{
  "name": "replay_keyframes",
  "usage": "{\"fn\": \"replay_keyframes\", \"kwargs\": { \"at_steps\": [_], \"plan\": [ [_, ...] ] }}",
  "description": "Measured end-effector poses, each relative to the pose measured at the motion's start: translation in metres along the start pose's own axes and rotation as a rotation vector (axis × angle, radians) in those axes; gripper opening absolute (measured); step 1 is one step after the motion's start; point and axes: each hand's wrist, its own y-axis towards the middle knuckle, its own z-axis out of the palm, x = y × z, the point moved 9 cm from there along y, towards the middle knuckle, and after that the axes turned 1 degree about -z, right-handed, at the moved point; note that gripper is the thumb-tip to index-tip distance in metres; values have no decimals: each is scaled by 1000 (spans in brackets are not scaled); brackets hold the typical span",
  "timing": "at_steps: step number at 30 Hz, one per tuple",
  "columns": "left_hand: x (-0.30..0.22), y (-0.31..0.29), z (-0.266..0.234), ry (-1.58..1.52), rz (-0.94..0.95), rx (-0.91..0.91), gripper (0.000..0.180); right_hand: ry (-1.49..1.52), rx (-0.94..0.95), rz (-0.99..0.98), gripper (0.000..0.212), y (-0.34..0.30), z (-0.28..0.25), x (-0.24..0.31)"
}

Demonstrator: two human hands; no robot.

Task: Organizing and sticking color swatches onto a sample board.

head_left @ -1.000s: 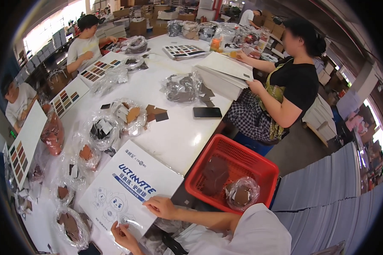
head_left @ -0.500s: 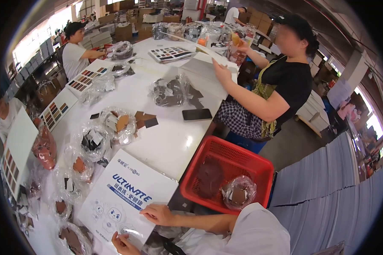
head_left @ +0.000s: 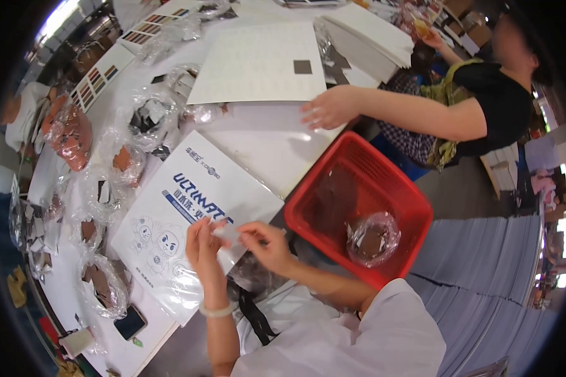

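Note:
My left hand (head_left: 206,251) and my right hand (head_left: 267,246) are raised close together over the lower right edge of a white printed folder (head_left: 151,220). The folder, with blue print and cartoon figures, lies flat and glossy at the table's near edge. Both hands are closed, fingertips pinched. Something small and pale may be between them, but I cannot make out what. My right forearm passes beside a red plastic basket (head_left: 424,217). In the basket rests a clear plastic bag of brown pieces (head_left: 374,242).
A co-worker's hand (head_left: 330,108) is near a white board (head_left: 251,69) with one dark grey square. Bags of colour swatches (head_left: 148,116) line the table's left side. A phone (head_left: 130,322) lies at the near left. Stacked grey sheets (head_left: 484,264) stand on the right.
My hands have lifted off the folder and come together. My view has tilted down. The co-worker's white board now lies over the table's middle, with the grey square on it.

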Motion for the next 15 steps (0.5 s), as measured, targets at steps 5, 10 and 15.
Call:
{"fn": "replay_keyframes", "kwargs": {
  "at_steps": [5, 10, 15],
  "plan": [
    [49, 73, 129, -418, -294, 510, 39, -8, -289, 215, 16, -37, -128, -12],
    [99, 174, 195, -408, -565, 457, 38, -171, -645, 319, 16, -134, -275, -40],
    [110, 212, 253, -381, -557, 442, 39, -797, -722, 466, 32, -210, -365, -40]
  ]
}}
